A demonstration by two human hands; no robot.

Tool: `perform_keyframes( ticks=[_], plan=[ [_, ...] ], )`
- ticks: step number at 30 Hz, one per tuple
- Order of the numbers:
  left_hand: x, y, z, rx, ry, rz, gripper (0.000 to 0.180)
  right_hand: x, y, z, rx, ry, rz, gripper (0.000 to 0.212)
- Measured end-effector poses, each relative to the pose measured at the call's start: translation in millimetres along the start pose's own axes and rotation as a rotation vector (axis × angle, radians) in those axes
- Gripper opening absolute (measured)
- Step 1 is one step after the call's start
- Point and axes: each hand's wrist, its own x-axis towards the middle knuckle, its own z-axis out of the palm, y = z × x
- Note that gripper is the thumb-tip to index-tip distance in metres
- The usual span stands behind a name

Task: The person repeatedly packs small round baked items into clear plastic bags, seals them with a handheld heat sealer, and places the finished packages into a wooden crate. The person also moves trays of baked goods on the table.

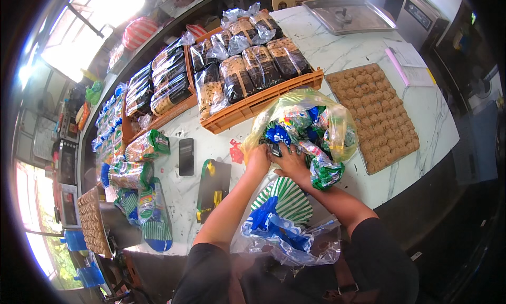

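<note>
A thin yellow plastic bag (341,122) stands open on the table before me, stuffed with crumpled printed wrappers (303,122) in blue, green and white. At its near left side my left hand (258,160) is closed, its fingers curled; what they grip is hidden. My right hand (292,161) lies beside it at the bag's mouth, fingers spread over a dark grey piece among the wrappers. One green wrapper (326,169) spills over the bag's edge by my right wrist. Below my hands, at the table's near edge, lies a clear plastic wrapper with blue print and green stripes (284,201).
Orange crates (263,102) of dark-bagged loaves stand at the back left. On the right is a tray of round dough pieces (374,114). Left of my arms lie a phone (186,157), a dark board with yellow clips (213,185) and bagged loaves (153,211). A metal lid (350,16) sits far back.
</note>
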Motion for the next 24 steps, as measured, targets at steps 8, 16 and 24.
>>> perform_keyframes(
  ticks=[8, 16, 24],
  plan=[
    [-21, 44, -39, -0.314, -0.125, 0.074, 0.012, 33, 23, 51, -0.093, 0.013, 0.092, 0.061],
    [-29, 92, -224, -1.381, 0.521, 0.318, 0.014, 32, 24, 19, -0.082, -0.198, -0.059, 0.056],
    [-33, 26, -209, -0.639, 0.495, -0.044, 0.024, -31, 14, -68, 0.657, -0.136, -0.362, 0.053]
  ],
)
